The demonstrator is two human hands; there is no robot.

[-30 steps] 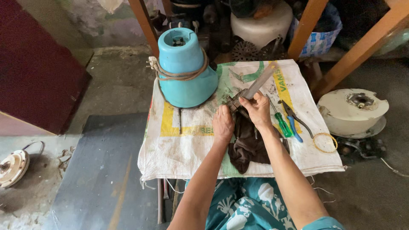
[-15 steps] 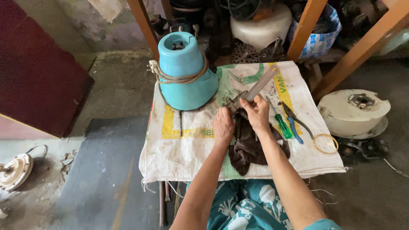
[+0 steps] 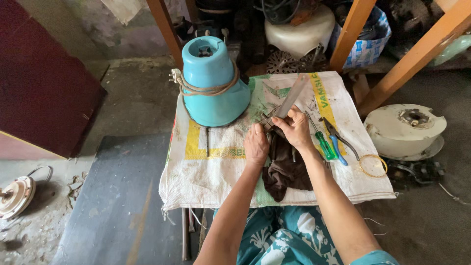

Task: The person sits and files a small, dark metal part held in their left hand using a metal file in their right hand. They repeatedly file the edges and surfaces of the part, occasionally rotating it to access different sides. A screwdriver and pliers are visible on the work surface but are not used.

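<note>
This looks like a small repair workshop for household appliances, set up on a bare, dusty concrete floor (image 3: 122,103). A woven plastic sack (image 3: 206,172) spread over a low stand serves as the bench, with a turquoise mixer base (image 3: 212,83) wrapped in its own cord, a green-handled screwdriver (image 3: 321,142) and blue-handled pliers (image 3: 338,142) on it. Dismantled white appliance housings (image 3: 405,130) and motor parts (image 3: 17,196) lie around, and more old casings crowd under rough wooden frame legs (image 3: 417,54) behind.
</note>
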